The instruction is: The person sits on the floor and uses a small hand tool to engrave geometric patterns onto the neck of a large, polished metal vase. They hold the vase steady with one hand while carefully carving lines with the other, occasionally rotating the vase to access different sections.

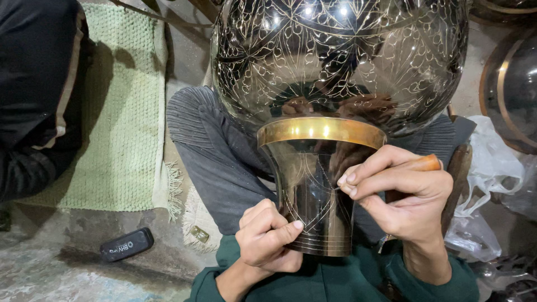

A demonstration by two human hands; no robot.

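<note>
The big dark shiny vase (335,84) rests on the person's lap, so the left hand (267,235), fingers curled in a fist, should press its neck steady while the right hand (403,196), fingers wrapped tight around a wooden-handled tool (425,163), scratches thin lines slowly.

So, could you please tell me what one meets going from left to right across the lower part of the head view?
Small black device on the floor → left hand on the foot of the engraved metal vase → right hand holding a wooden-handled tool → crumpled white plastic bag.
</note>
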